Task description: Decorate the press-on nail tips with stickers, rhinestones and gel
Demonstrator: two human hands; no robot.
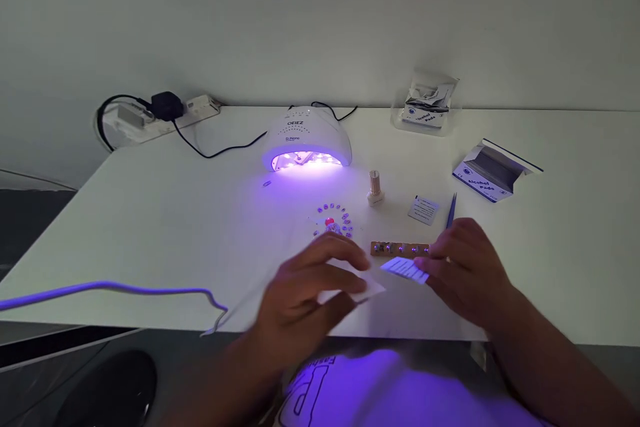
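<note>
My left hand (pixel 305 300) pinches a small white alcohol pad (pixel 374 289) between thumb and fingers, above the table's front edge. Close by on the right, my right hand (pixel 467 270) is closed on a printed alcohol pad packet (pixel 404 269). The two pieces are apart, with a narrow gap between them. Just beyond the packet lies a brown strip (pixel 390 249) bearing several shiny nail tips, partly covered by my right fingers. Past my left hand is a ring of small decorated pieces (pixel 345 217) with a red spot in the middle, its near side hidden.
A lit nail lamp (pixel 310 130) stands at the back. Nearby are a nail polish bottle (pixel 375 190), another packet (pixel 424 209), tweezers (pixel 451 210), an open alcohol pads box (pixel 493 173) and a plastic tray (pixel 425 107). A power strip (pixel 200 110) and a white cable (pixel 110 285) lie left.
</note>
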